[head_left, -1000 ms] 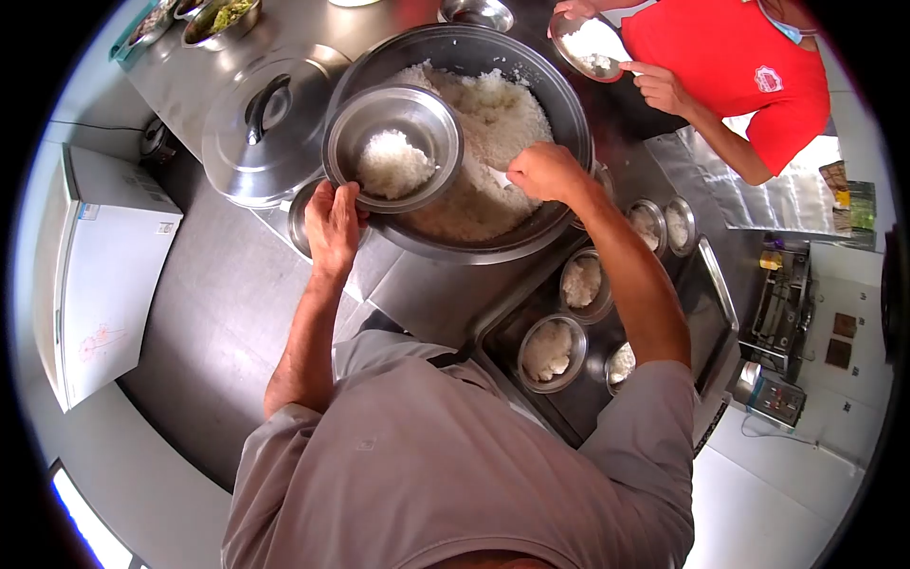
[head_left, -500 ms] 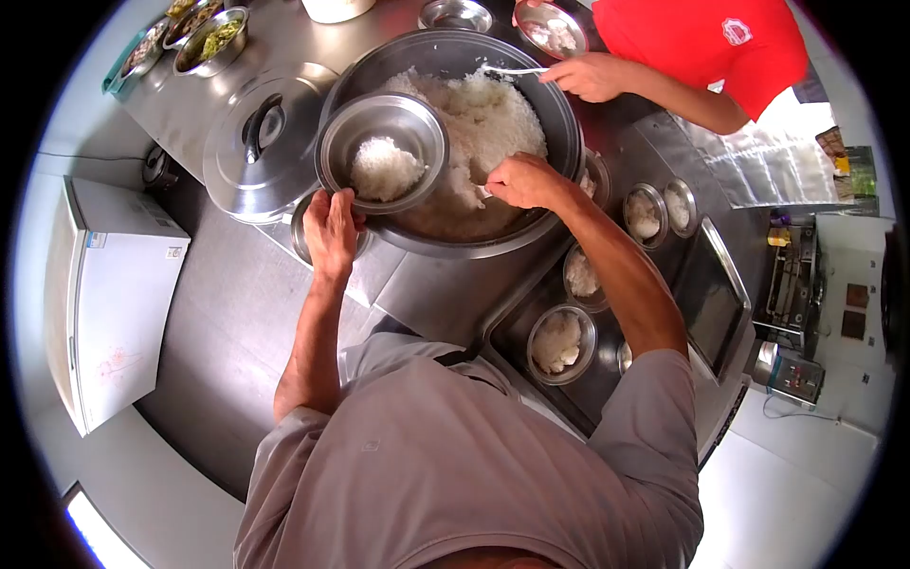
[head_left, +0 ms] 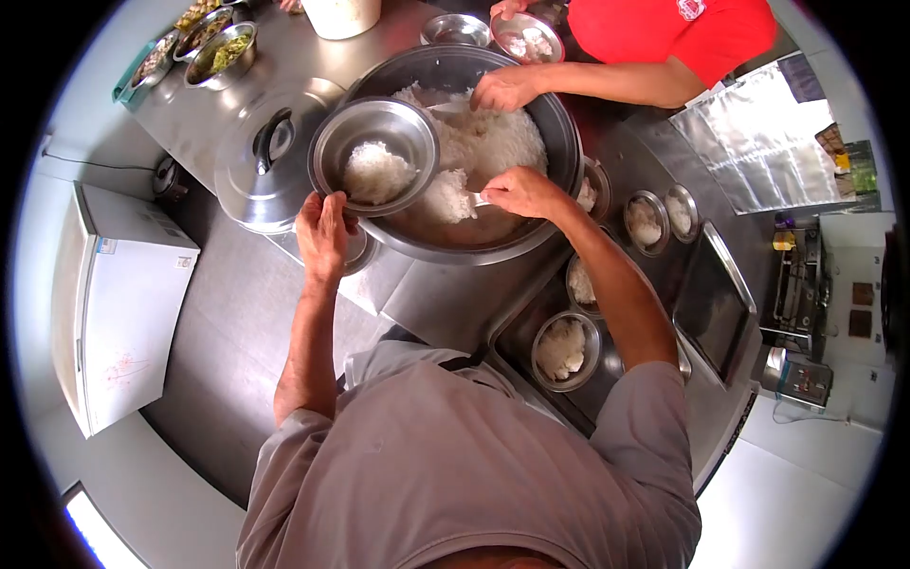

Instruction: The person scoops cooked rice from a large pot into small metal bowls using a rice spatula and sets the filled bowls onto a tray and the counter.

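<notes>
My left hand (head_left: 324,232) grips the near rim of a metal bowl (head_left: 417,142), which carries a mound of white rice (head_left: 377,174). The bowl is held over the left edge of a large dark pot (head_left: 569,123) of cooked rice (head_left: 517,142). Inside the pot's near right side, my right hand (head_left: 524,192) is closed on the handle of a spoon (head_left: 481,199). A clump of rice (head_left: 449,196) covers the spoon's head, just right of the bowl. Across the pot, a co-worker's hand (head_left: 504,89) reaches in with a utensil, while the other holds a rice bowl (head_left: 527,40).
A silver lid (head_left: 242,180) with a black handle lies left of the pot. Several bowls of rice (head_left: 566,351) stand to the right, some on a dark tray (head_left: 517,327). Dishes of food (head_left: 222,57) and a white bucket (head_left: 341,17) are at the back.
My right hand has lifted a clump of rice on the spoon and moved left toward the bowl. The co-worker's hand has moved left, dipping the utensil into the rice.
</notes>
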`<state>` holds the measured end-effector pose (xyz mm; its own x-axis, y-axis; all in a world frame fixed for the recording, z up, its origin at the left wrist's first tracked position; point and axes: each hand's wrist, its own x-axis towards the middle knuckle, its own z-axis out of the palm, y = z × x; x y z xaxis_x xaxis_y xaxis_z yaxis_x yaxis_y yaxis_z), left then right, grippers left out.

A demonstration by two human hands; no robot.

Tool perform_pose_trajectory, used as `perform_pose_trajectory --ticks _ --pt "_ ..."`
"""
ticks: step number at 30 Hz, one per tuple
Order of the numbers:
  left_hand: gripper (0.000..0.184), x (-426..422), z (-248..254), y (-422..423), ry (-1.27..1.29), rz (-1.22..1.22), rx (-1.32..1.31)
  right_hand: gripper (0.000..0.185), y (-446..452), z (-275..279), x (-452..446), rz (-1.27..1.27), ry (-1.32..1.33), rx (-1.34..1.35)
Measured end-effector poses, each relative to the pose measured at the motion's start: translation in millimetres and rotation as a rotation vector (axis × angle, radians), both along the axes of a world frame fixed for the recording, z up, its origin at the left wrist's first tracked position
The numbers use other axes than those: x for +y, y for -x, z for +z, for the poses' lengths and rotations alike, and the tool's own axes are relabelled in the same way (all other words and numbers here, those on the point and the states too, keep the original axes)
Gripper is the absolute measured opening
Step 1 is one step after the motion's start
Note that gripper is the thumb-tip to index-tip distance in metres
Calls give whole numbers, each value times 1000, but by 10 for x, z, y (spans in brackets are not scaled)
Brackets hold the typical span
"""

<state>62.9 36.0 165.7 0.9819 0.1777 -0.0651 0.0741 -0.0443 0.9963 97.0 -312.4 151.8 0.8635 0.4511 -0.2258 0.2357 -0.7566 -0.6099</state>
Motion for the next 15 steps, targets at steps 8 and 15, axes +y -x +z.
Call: perform_pose_trajectory --ticks 8,15 --pt "27 208 141 -99 -56 -29 22 31 122 320 -198 -152 -10 23" --pt "30 163 145 -158 -50 -106 38 34 271 855 -477 -382 -153 32"
